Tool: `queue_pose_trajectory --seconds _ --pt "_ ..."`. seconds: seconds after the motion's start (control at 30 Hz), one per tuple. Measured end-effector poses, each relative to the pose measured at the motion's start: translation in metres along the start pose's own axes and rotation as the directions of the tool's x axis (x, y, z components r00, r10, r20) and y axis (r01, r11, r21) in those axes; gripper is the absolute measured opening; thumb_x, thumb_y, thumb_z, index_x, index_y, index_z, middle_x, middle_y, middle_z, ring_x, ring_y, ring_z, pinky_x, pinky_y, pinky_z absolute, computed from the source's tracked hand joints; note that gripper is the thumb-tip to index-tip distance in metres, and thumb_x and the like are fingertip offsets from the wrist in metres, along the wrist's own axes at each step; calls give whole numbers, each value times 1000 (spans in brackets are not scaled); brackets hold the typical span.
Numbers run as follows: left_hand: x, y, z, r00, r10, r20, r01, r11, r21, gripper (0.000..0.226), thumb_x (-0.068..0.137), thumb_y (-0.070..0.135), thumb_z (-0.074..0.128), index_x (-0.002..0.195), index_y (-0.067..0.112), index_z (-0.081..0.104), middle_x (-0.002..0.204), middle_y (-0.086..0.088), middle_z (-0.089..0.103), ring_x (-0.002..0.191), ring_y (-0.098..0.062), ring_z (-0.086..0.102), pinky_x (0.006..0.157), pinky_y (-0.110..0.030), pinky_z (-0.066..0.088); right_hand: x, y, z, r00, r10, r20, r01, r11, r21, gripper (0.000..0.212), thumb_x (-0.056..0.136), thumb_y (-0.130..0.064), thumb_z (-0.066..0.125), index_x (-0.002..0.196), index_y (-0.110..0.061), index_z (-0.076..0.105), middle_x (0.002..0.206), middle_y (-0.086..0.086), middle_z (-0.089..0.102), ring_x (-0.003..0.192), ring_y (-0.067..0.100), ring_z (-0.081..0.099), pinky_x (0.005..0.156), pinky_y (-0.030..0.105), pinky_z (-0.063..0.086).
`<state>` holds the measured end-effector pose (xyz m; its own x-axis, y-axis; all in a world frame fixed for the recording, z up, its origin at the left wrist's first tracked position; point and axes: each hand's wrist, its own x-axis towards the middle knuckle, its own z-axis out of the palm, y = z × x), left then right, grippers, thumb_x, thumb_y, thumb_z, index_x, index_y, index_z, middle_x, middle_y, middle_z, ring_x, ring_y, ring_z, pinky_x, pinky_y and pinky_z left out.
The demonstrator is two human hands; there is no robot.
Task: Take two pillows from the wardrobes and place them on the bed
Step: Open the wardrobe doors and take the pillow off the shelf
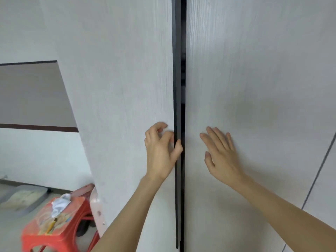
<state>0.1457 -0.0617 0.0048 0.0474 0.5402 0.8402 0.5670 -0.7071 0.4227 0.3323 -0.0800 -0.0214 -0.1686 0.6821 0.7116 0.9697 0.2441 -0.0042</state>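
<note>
No pillow shows anywhere here; going by the task, the two pillows would lie behind the wardrobe doors, hidden in the dark slit between them.

The left wardrobe door (127, 88) and the right wardrobe door (254, 79) are pale, wood-grained panels standing upright, their long axis vertical, and they meet at a narrow dark gap (182, 70) edged by a black handle strip (176, 79) running the full height of the left door. That door looks slightly ajar, its free edge angled toward the viewer.

The left hand (160, 151) is curled with its fingertips (179, 145) hooked over the black strip, gripping the door's edge. The right hand (221, 153) lies open and flat against the right door, near its inner edge, fingers spread and pointing up; it holds nothing.

The step in hand appears to be opening the wardrobe. It should go well if the left hand pulls straight outward along the hinge swing with the fingers seated behind the strip, not pinched in the gap, while the right palm steadies the other panel so it does not swing along.

Beyond the left door's outer edge, low down, a red plastic stool (54, 230) stands on the floor with a crumpled white cloth (60, 204) and a small brush (51, 225) on its seat.
</note>
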Motion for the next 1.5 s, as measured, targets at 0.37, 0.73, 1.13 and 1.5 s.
queue_pose_trajectory --seconds 0.37,0.73,1.13,1.5 --pt "-73 20 -152 991 -126 38 129 986 -102 8 84 28 56 79 33 52 131 5 46 126 -10 41 102 -19 37 -38 -142 -5 888 -457 40 309 659 686 51 93 -31 24 137 -42 1 148 -20 6 137 -8 6 110 8 7" --pt "-128 -5 -282 929 -194 -316 281 924 261 55 89 18 56 131 40 28 134 11 46 119 0 46 100 -11 33 -27 -295 17 738 -656 -156 559 466 686 59 90 -28 33 144 -24 9 152 5 13 138 20 22 108 37 24" --pt "-116 -84 -383 863 -400 -310 487 822 296 81 89 -3 41 126 64 15 105 52 46 96 14 53 78 2 37 26 -422 48 663 -744 -78 621 489 613 62 91 -12 37 144 -30 11 147 -6 -22 138 15 -18 115 44 10" --pt "-121 -68 -352 949 -25 -315 280 532 799 49 83 22 53 131 15 44 136 -15 48 128 -28 38 101 -40 30 36 -378 41 704 -666 -246 659 483 577 40 77 2 53 116 -5 59 127 17 56 120 33 50 101 53 38"
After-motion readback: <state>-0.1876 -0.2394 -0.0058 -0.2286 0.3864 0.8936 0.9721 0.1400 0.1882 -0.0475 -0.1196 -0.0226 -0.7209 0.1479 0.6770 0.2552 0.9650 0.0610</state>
